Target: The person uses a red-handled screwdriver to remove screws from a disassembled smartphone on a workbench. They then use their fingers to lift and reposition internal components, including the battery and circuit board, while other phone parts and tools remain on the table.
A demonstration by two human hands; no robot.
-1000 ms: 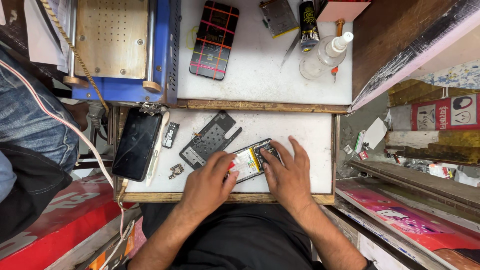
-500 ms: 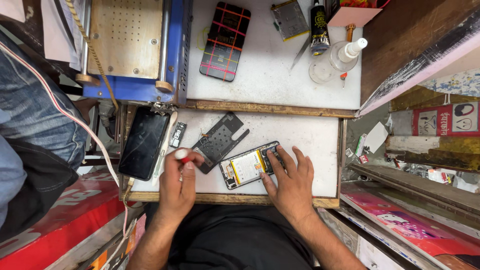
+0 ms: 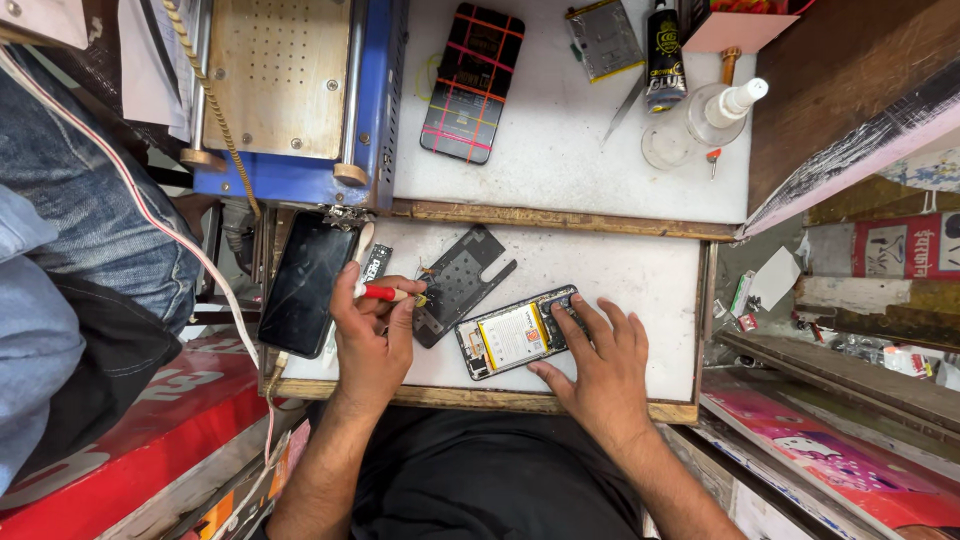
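Just beyond the knuckles of the left hand (image 3: 372, 340), a dark glass phone screen (image 3: 304, 283) is lying flat and glossy, parked at the edge of the white work board (image 3: 640, 275), seemingly to keep it out of the way. The left hand's fingers are curling together, clamped on a red-handled screwdriver (image 3: 385, 293), which is pointing sideways past the fingertips toward a black plastic inner cover (image 3: 460, 281), an angular, perforated plate lying loose just beyond the tool's tip. Between the two hands, an opened smartphone (image 3: 515, 333) is lying back-up, its pale rectangular battery showing inside a dark frame. The right hand (image 3: 600, 365) is pressing down on the phone's far end, fingers spread apart and flat, apparently pinning it so it does not slide on the smooth board. Well beyond the fingertips, on the upper white shelf, a phone with a red-lined checked back (image 3: 472, 82), a black glue tube (image 3: 663, 52) and a clear plastic squeeze bottle (image 3: 715, 108) are waiting within reach.
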